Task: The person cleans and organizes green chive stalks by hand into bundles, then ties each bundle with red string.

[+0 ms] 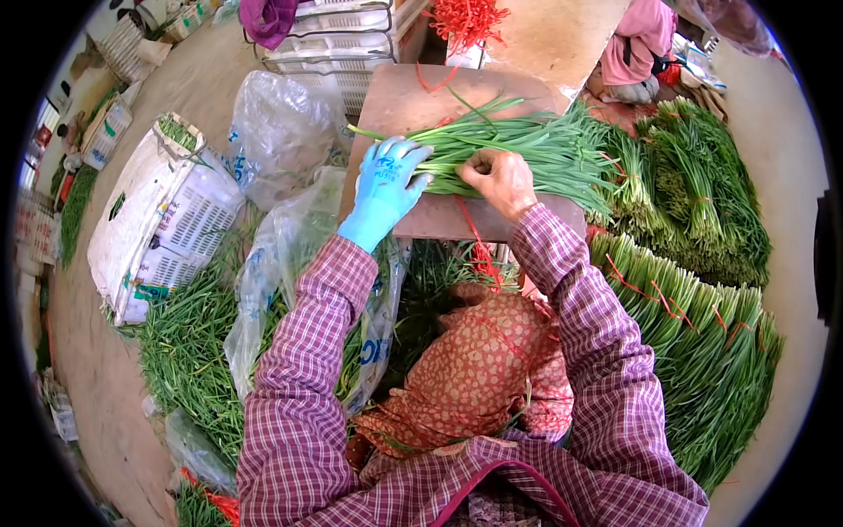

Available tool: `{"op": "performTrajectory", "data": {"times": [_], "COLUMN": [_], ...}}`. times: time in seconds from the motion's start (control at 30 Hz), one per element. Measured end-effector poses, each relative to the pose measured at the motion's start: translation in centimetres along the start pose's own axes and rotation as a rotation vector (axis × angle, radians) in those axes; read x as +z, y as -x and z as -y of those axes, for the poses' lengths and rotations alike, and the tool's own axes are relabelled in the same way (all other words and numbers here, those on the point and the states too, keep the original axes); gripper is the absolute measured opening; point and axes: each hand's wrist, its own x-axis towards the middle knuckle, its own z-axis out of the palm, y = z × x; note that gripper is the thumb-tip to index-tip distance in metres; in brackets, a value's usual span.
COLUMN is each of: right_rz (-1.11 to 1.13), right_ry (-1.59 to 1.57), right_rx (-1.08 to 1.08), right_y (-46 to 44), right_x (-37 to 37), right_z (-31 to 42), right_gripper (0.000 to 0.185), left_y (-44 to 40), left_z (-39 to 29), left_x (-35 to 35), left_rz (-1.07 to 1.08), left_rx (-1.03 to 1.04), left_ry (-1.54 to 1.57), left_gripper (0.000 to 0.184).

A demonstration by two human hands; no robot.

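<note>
A bunch of long green garlic chives (536, 145) lies across a small wooden board (421, 92), pale stalk ends to the left and leaves to the right. My left hand (386, 183), in a blue glove, curls its fingers round the stalk end. Bare and with fingers pinched together, my right hand (502, 179) rests against the middle of the bunch. What its fingertips hold is hidden. A red tie (477, 230) hangs over the board's near edge, below the bunch.
Tied bunches of chives (694, 316) are stacked on the right. Loose chives (189, 351) and clear plastic bags (285, 132) lie on the left, near a white crate (180, 220). Red ties (465, 22) hang beyond the board. A patterned cloth (465, 369) covers my lap.
</note>
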Motion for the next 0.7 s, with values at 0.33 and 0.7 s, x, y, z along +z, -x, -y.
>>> {"op": "performTrajectory", "data": {"times": [0.33,0.7], "right_rz": [0.136,0.28], "right_ry": [-0.351,-0.792], "right_rx": [0.024,0.133], "right_y": [-1.1,-2.6], "right_x": [1.7,-1.1], "right_z": [-0.8,1.6], "right_gripper": [0.031,0.024], "left_y": [-1.5,-1.5], "left_z": [0.7,1.2], "left_x": [0.4,1.7], "left_rz": [-0.039,-0.066], "left_rx": [-0.035,-0.048], "left_ry": [0.015,-0.081], "left_gripper": [0.017,0.016]}}
